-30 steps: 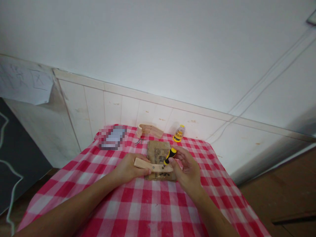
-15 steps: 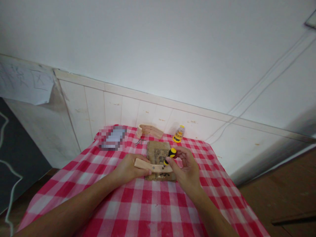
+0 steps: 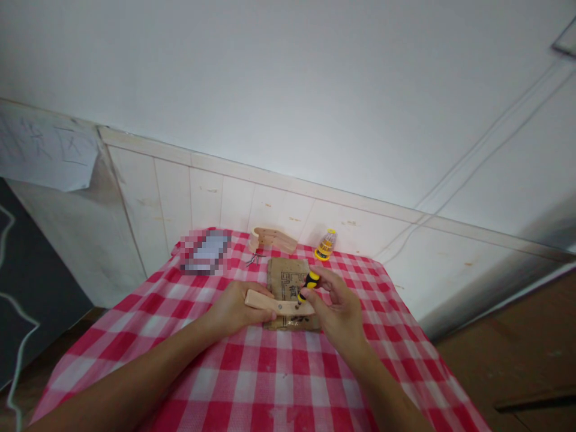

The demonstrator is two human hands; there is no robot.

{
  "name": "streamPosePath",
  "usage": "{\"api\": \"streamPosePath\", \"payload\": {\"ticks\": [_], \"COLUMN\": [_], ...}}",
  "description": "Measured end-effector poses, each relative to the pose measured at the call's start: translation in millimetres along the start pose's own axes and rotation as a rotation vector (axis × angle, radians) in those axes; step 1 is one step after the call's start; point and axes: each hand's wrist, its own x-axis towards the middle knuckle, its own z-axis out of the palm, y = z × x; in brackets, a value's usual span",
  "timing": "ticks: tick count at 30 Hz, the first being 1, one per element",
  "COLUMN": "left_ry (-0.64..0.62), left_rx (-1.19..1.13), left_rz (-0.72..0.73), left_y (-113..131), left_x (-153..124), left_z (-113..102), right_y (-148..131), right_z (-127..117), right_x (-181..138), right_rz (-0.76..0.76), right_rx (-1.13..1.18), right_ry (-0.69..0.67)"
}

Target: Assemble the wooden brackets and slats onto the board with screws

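My left hand [image 3: 236, 309] is closed around the left end of a pale, slightly curved wooden piece [image 3: 265, 303], which lies across a flat brown cardboard piece [image 3: 279, 273] with dark printing. Two dark round spots, like screw heads or holes, show on the wood's near face. In my right hand [image 3: 339, 306] is a yellow-and-black screwdriver [image 3: 310, 281], its handle pinched between fingers and thumb. It tilts, with the lower end down at the right-hand spot on the wood; the exact contact is too small to make out.
Another curved wooden piece [image 3: 274, 238] stands at the back against the panelled wall. Right of it is a yellow-capped clear bottle-shaped case [image 3: 326, 245]. Small metal parts [image 3: 254, 259] and a blurred flat rectangular object [image 3: 207, 252] lie left on the red-and-white checked tablecloth [image 3: 252, 384].
My right hand and the screwdriver handle have shifted very slightly, the fingers curling a little differently round it. My left hand and the wooden piece stay in place.
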Motion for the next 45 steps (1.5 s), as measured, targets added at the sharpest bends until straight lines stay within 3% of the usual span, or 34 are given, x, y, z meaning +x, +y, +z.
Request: {"api": "streamPosePath", "payload": {"ticks": [24, 30, 37, 45], "left_ry": [-0.007, 0.0, -0.053, -0.075], "left_rx": [0.027, 0.018, 0.061, 0.082], "left_rz": [0.0, 0.003, 0.03, 0.034], "left_y": [-0.5, -0.9, 0.0, 1.0], "left_x": [0.4, 0.3, -1.3, -3.7], "left_z": [0.1, -0.3, 3.9, 6.3], "right_y": [9.3, 3.3, 2.9, 1.2], "right_z": [4.0, 7.0, 19.4, 14.6], "right_x": [1.3, -0.1, -9.1, -9.4], "right_rz": [-0.048, -0.057, 0.038, 0.063], "right_rx": [-0.035, 0.074, 0.131, 0.035], "right_ry": [0.098, 0.178, 0.088, 0.026]}}
